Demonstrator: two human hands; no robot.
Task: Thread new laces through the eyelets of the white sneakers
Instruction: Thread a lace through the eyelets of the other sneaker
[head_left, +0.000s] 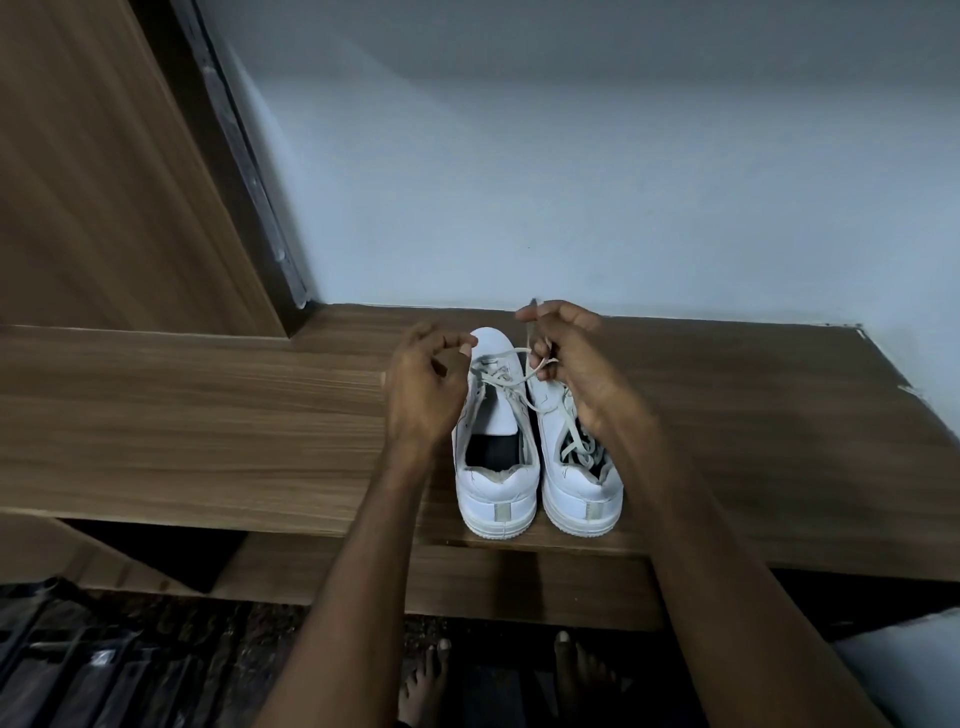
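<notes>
The right hand (566, 358) pinches the end of a pale lace (527, 338) between thumb and fingers (543, 347), holding it up above the toes. The left hand (423, 379) has its fingers curled, thumb and forefinger meeting at the lace's other end at 9 o'clock of the left sneaker (496, 447), whose opening shows a dark insole. The right sneaker (579, 467) touches it at 3 o'clock, with loose lace lying inside. Both stand on the wooden worktop (208, 405).

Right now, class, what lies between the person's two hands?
In the head view, the left sneaker's toe and a slack lace lie between left hand and right hand.
</notes>
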